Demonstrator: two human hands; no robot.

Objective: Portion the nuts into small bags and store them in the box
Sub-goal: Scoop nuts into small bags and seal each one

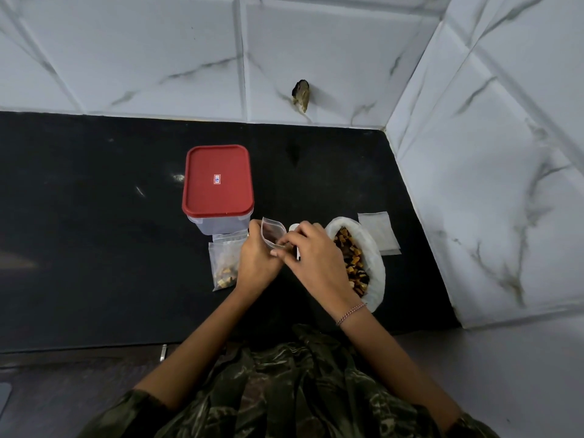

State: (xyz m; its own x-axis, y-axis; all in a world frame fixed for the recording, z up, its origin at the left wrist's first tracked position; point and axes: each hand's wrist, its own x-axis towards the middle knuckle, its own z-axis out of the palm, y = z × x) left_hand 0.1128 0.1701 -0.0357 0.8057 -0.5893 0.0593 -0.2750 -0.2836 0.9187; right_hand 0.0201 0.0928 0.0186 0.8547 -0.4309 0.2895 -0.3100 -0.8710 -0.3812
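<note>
My left hand [257, 259] holds a small clear zip bag [272, 233] upright with its mouth open, above the black counter. My right hand [311, 257] has its fingertips at the bag's mouth, pinching some nuts there; a white object [294, 228] pokes out behind the fingers. To the right, a large white plastic bag [374, 257] lies open with brown and orange nuts [352, 260] inside. A filled small bag [226, 263] lies flat left of my left hand. Behind it stands the clear box with a red lid [218, 180], closed.
Empty small bags [379, 232] lie stacked right of the nut bag. The black counter [94, 232] runs wide to the left. White marble-tiled walls close it at the back and right, with a dark fitting [301, 94] on the back wall.
</note>
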